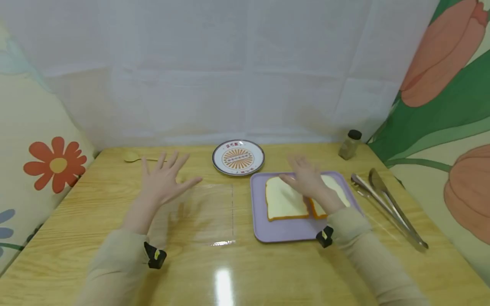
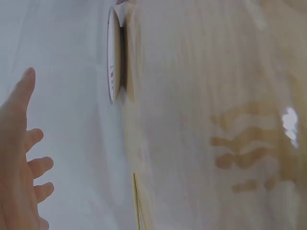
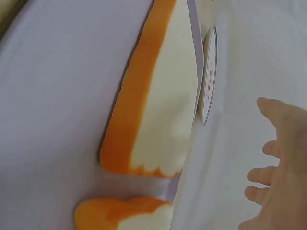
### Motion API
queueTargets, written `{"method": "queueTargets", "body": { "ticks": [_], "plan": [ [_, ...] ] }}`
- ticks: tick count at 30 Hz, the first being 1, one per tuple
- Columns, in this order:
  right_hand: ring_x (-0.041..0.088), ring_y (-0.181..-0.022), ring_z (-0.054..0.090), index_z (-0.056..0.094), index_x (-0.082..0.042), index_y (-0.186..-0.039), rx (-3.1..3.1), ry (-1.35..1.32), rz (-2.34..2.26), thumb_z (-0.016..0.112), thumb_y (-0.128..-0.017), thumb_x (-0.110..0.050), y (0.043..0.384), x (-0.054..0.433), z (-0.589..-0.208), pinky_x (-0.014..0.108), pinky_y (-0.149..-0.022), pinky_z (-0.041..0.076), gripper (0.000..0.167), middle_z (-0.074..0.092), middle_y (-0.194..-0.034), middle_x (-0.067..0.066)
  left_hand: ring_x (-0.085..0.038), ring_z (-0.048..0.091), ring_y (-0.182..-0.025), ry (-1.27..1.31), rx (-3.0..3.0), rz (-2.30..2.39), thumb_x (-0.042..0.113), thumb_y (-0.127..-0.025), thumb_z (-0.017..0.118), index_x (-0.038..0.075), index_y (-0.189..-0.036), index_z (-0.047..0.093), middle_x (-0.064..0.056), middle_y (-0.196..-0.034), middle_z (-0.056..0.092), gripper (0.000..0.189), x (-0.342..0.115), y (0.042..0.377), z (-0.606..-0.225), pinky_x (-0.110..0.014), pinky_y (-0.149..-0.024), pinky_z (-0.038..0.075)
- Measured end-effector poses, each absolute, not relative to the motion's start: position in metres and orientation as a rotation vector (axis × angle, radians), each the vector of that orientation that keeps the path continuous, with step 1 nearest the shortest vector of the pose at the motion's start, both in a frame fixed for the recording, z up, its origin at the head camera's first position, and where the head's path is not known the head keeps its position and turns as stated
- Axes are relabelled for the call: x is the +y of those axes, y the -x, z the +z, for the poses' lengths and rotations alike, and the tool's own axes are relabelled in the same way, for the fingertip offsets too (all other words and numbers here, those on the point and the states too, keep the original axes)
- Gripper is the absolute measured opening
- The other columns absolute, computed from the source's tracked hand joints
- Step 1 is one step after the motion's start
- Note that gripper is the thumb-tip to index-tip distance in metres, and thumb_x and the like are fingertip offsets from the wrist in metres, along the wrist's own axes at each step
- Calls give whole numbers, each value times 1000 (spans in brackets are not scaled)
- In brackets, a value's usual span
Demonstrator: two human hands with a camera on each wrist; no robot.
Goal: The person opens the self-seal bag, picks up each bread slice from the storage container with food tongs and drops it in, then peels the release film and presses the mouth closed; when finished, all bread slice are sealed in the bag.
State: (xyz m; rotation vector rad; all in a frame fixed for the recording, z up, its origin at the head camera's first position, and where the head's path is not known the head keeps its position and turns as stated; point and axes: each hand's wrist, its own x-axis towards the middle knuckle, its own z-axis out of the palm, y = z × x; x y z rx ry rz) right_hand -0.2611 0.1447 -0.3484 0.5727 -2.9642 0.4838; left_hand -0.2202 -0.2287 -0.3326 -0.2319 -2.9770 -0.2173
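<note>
My left hand [image 1: 162, 180] hovers with fingers spread above a clear plastic sheet [image 1: 214, 212] on the left of the table; it holds nothing. Over a purple tray [image 1: 264, 231] my right hand [image 1: 308, 180] hangs in the air, its fingers extended and nothing in its grasp. Two bread slices lie side by side on that tray: the left slice [image 1: 285, 202] shows almost whole, while the right slice [image 1: 333, 187] is partly covered by the hand and wrist. In the right wrist view, orange crust edges the nearer bread slice [image 3: 163, 96].
A round patterned plate [image 1: 238, 157] stands at the back middle. Near the back left lies a yellow spoon [image 1: 132, 157]. Metal tongs [image 1: 398, 212] rest right of the tray, with a black-lidded jar [image 1: 350, 145] behind them. A white cloth [image 1: 229, 76] hangs behind the table.
</note>
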Motion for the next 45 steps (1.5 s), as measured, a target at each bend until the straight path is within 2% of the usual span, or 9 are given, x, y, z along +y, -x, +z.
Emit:
{"method": "queueTargets", "body": {
  "ticks": [6,12,21,27,30,33,37,42,45],
  "plan": [
    [40,-141,23,30,-4,-146,-2913,-695,603,56,-94,-36,255,124,-352,70,-111,13,67,30,-150,22,-47,11,-141,269,-3006,-315,72,-87,38,22,-152,16,-17,-157,14,85,-236,207,-335,-73,-107,-11],
    [39,-138,31,34,-2,-143,-2817,-879,630,53,-95,-30,250,107,-362,66,-111,23,59,37,-146,24,-46,18,-140,409,-2969,-407,57,-92,48,13,-149,26,-21,-153,23,76,-236,199,-337,-71,-110,7],
    [35,-137,35,32,1,-144,-2924,-1024,583,56,-94,-21,233,73,-357,61,-113,23,60,34,-149,20,-43,22,-140,525,-3026,-336,47,-94,52,6,-145,34,-21,-150,31,68,-226,188,-349,-67,-112,14],
    [33,-132,43,35,4,-140,-2957,-1129,600,55,-95,-23,227,58,-362,59,-112,27,57,45,-141,21,-47,35,-132,657,-3018,-375,34,-94,57,0,-138,43,-26,-143,40,58,-220,186,-357,-63,-109,28],
    [33,-131,44,36,4,-139,-2960,-1190,602,54,-96,-25,224,50,-366,58,-112,28,55,47,-139,21,-48,42,-126,744,-3016,-444,26,-92,61,-4,-135,44,-29,-138,44,55,-218,185,-361,-60,-106,34],
    [30,-121,53,45,2,-131,-2938,-1255,534,54,-96,-24,221,41,-369,54,-107,38,45,57,-126,17,-45,50,-120,803,-3010,-452,22,-90,64,-7,-132,46,-28,-132,50,54,-214,185,-365,-57,-103,40],
    [22,-101,61,53,-4,-118,-2895,-1334,411,55,-94,-24,216,31,-370,45,-94,48,31,64,-104,7,-31,64,-94,880,-2996,-439,18,-87,66,-8,-122,53,-18,-103,66,46,-209,185,-369,-47,-88,54],
    [20,-100,61,53,-5,-118,-2932,-1378,362,55,-95,-23,209,23,-372,52,-101,44,30,64,-102,6,-16,59,-74,942,-2975,-434,17,-83,71,0,-111,57,-3,-82,63,36,-204,186,-374,-36,-71,55],
    [22,-114,58,50,-3,-127,-2960,-1377,341,54,-96,-24,206,20,-373,58,-106,37,38,62,-118,9,-12,57,-72,971,-2953,-436,16,-81,73,4,-105,56,0,-79,60,31,-203,187,-377,-33,-67,54]
  ]
}}
